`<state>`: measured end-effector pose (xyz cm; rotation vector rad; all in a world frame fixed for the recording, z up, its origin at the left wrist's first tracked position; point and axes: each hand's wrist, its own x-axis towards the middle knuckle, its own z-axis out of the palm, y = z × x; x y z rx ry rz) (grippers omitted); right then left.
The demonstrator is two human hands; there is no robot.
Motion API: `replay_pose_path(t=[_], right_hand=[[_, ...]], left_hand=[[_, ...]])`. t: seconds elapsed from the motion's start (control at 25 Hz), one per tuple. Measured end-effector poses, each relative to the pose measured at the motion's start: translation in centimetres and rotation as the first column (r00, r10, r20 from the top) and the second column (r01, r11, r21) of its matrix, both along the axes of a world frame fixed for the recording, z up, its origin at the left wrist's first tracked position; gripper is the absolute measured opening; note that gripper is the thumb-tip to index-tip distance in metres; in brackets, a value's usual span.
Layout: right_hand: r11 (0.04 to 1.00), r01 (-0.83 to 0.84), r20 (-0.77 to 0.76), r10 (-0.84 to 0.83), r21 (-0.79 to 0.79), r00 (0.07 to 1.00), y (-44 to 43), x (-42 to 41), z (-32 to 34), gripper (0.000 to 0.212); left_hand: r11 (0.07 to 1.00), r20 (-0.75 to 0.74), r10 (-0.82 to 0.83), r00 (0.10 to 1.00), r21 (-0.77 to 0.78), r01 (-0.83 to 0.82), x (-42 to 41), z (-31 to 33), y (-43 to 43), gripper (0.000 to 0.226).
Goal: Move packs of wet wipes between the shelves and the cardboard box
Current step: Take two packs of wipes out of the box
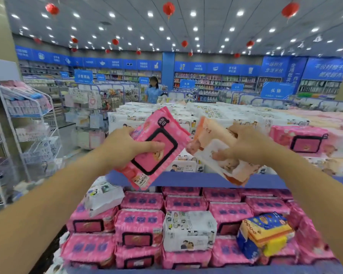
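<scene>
My left hand (125,148) grips a pink pack of wet wipes (156,143) with a black-framed lid, held tilted above the blue shelf edge (186,180). An orange and white pack of wet wipes (212,147) is clasped in my right hand (246,143), also raised and tilted. The two packs almost touch at their near corners. Below them the lower shelf is stacked with several pink packs (139,224), a white pack (189,230) and a blue and yellow pack (265,234). No cardboard box is in view.
The upper shelf behind holds white packs (147,115) and pink packs (301,139). A white wire rack (34,125) with goods stands at the left beside an aisle. A person in blue (152,91) stands far behind the display. Store shelving lines the back wall.
</scene>
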<state>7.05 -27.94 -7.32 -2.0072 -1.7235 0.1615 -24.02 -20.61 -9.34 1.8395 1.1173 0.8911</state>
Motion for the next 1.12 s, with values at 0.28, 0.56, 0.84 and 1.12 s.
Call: replay_pose_path(t=[0.28, 0.56, 0.84, 1.12], right_hand=[[0.999, 0.023, -0.768, -0.047, -0.042, 0.638, -9.5, -17.3, -13.9, 0.043], [0.916, -0.074, -0.745, -0.271, -0.394, 0.610, -16.8, -29.9, -33.6, 0.054], [0.637, -0.248, -0.421, -0.133, -0.730, 0.897, -19.9, -35.4, -53.2, 0.058], [0.535, -0.236, -0.266, 0.023, -0.811, 0.964, -20.2, -39.2, -78.1, 0.070]], left_hand=[[0.880, 0.330, 0.195, 0.924, -0.475, -0.015, -16.1, -14.4, -8.9, 0.054], [0.690, 0.048, 0.235, 0.971, -0.712, -0.132, -29.9, -32.7, -16.9, 0.051], [0.630, -0.364, 0.064, 0.929, -0.708, -0.321, -37.1, -52.1, -22.4, 0.055], [0.841, -0.756, -0.372, 0.539, -0.520, -0.148, -37.1, -76.7, -20.7, 0.073]])
